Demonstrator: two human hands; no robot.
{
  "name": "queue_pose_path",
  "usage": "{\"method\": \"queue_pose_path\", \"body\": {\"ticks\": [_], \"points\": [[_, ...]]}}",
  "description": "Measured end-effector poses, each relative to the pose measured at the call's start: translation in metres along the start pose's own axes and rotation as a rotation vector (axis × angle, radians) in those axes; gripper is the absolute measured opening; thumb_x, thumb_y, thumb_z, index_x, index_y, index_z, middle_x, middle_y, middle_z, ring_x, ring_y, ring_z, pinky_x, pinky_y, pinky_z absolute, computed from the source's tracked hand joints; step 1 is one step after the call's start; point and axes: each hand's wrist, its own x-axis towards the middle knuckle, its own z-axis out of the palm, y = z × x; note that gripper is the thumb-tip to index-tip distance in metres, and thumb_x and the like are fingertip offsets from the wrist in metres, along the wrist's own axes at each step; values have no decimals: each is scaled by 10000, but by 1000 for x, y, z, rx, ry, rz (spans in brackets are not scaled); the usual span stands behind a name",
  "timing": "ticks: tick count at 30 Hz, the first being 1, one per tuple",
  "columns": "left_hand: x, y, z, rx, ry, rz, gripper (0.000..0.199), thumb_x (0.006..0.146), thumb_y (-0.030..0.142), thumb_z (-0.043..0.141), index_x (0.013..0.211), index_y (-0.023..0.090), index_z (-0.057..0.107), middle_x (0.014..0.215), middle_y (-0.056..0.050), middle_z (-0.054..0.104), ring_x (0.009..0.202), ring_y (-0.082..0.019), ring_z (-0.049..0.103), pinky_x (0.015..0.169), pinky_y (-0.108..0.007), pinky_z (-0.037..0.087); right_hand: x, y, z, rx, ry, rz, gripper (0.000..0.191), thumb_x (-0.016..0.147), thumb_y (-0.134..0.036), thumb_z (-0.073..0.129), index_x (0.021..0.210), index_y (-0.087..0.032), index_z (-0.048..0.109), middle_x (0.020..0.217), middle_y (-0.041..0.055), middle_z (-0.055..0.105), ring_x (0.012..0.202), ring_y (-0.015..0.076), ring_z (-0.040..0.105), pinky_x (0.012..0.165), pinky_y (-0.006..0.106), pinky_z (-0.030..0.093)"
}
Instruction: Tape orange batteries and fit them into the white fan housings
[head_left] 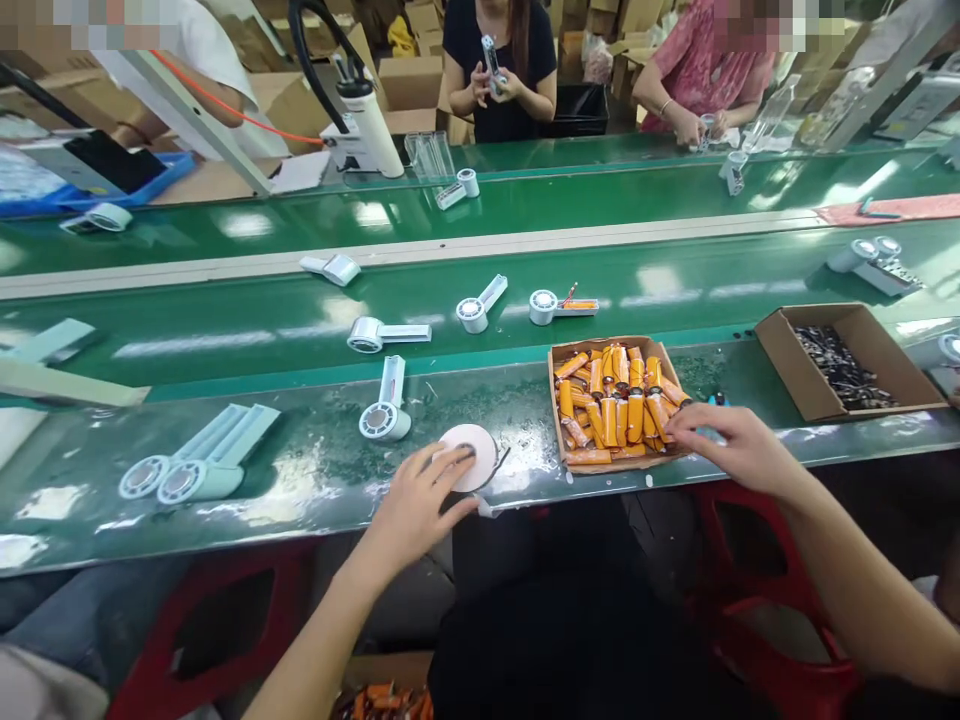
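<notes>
My left hand point(424, 500) rests on a roll of white tape point(480, 462) at the bench's front edge, fingers spread over its centre. At the right side of a cardboard box of orange battery cells point(619, 410), my right hand point(720, 445) has its fingertips pinched at a cell by the rim; whether they grip it is hard to make out. A small blue object point(716, 400) shows just behind that hand. A pale blue fan housing point(385, 420) lies left of the tape, and two more housings point(199, 470) lie side by side farther left.
Several fan housings point(472, 312) lie on the green conveyor point(270, 330). One point(544, 306) holds an orange cell. An open box of small dark parts point(844, 370) stands at the right. Across the line, people handle parts. Red stools point(217, 640) are below the bench.
</notes>
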Motion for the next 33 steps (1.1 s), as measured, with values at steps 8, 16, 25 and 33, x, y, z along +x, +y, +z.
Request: {"method": "queue_pose_path", "body": {"ticks": [8, 16, 25, 33], "points": [[-5, 26, -4, 89, 210, -52, 355, 991, 241, 689, 1342, 190, 670, 1226, -156, 739, 1204, -349, 571, 1042, -530, 530, -13, -56, 104, 139, 11, -22, 287, 1020, -444, 718, 1206, -230, 766, 997, 80, 817, 748, 191, 742, 692, 310, 597], [21, 59, -7, -1, 500, 11, 316, 909, 31, 680, 1149, 236, 681, 1138, -96, 697, 1301, -332, 591, 1115, -547, 508, -4, -92, 161, 272, -443, -327, 257, 1105, -332, 608, 988, -197, 793, 782, 27, 764, 685, 156, 692, 661, 256, 475], [-8, 52, 27, -55, 473, -235, 222, 955, 233, 743, 1163, 249, 666, 1139, -106, 685, 1232, -347, 589, 1052, -558, 535, 3, -55, 131, -302, -215, -239, 240, 1086, -370, 638, 1185, -216, 792, 1037, 84, 824, 945, 254, 742, 840, 353, 539], [12, 75, 33, -113, 438, -122, 320, 919, 107, 708, 1214, 225, 669, 1197, -122, 698, 1267, -339, 550, 1060, -527, 512, 68, -52, 127, -759, -123, 33, 282, 1036, -334, 630, 1243, -193, 759, 1335, 151, 761, 1194, 359, 603, 956, 469, 418]]}}
